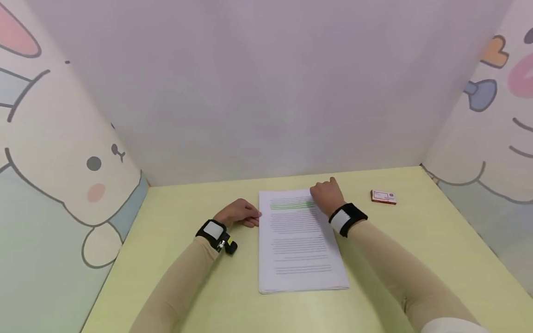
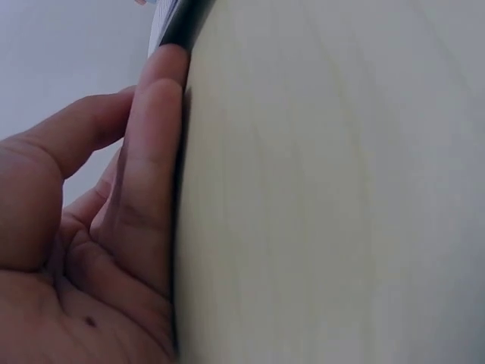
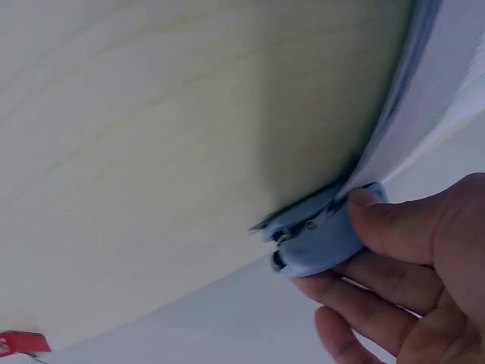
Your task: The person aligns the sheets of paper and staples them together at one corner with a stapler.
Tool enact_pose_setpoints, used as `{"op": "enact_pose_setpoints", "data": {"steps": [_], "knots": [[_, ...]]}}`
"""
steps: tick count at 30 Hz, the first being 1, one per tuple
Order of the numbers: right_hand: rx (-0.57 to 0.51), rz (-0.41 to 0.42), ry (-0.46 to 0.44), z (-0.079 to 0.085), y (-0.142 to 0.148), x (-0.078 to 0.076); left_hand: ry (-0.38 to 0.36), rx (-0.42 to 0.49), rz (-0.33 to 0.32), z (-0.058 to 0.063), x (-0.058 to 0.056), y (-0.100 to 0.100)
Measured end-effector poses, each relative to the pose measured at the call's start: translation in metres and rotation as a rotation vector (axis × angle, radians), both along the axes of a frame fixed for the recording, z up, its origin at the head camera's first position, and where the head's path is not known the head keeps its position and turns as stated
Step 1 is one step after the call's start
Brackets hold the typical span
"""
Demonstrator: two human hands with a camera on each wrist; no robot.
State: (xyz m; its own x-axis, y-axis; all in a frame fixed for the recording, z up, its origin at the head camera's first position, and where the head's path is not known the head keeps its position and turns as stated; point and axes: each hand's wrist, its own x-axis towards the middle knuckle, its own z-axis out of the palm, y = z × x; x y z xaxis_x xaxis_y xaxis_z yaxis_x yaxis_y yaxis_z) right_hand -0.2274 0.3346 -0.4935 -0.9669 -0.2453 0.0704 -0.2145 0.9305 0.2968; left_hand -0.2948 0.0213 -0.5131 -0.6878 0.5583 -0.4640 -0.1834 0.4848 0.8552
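A stack of printed paper sheets (image 1: 297, 249) lies on the table, two lines near its top marked in green. My right hand (image 1: 329, 196) is at the stack's upper right corner. In the right wrist view it holds a small blue stapler (image 3: 322, 246), thumb on one side and fingers on the other, and the paper edge runs into the stapler's jaws. My left hand (image 1: 239, 212) rests at the stack's left edge. The left wrist view shows its fingers (image 2: 151, 136) lying straight along the tabletop, fingertips right at the paper edge, thumb close above them.
A small red-and-white box (image 1: 383, 197) sits on the yellow table (image 1: 200, 300), to the right of my right hand. Behind the table rises a plain pale wall (image 1: 266, 115), and walls with cartoon drawings flank both sides.
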Motion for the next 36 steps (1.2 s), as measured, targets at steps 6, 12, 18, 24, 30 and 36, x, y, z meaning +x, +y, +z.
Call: {"op": "enact_pose_setpoints", "data": {"steps": [6, 12, 18, 24, 30, 36], "knots": [[-0.088, -0.010, 0.073, -0.002, 0.006, 0.004, 0.018, 0.023, -0.001, 0.001, 0.003, -0.005], [-0.207, -0.035, 0.057, -0.003, 0.015, 0.010, 0.000, 0.001, 0.017, 0.001, 0.006, -0.001], [-0.287, -0.111, 0.003, 0.008, 0.017, 0.008, 0.011, 0.000, 0.025, 0.005, 0.004, -0.002], [-0.349, -0.100, 0.034, 0.012, 0.027, 0.013, 0.007, -0.002, 0.023, 0.007, 0.006, -0.003], [-0.416, -0.134, 0.055, 0.025, 0.043, 0.026, 0.014, -0.007, 0.013, 0.009, 0.008, -0.001], [-0.456, -0.137, 0.078, 0.040, 0.067, 0.042, 0.016, 0.000, 0.019, 0.004, 0.005, -0.001]]}}
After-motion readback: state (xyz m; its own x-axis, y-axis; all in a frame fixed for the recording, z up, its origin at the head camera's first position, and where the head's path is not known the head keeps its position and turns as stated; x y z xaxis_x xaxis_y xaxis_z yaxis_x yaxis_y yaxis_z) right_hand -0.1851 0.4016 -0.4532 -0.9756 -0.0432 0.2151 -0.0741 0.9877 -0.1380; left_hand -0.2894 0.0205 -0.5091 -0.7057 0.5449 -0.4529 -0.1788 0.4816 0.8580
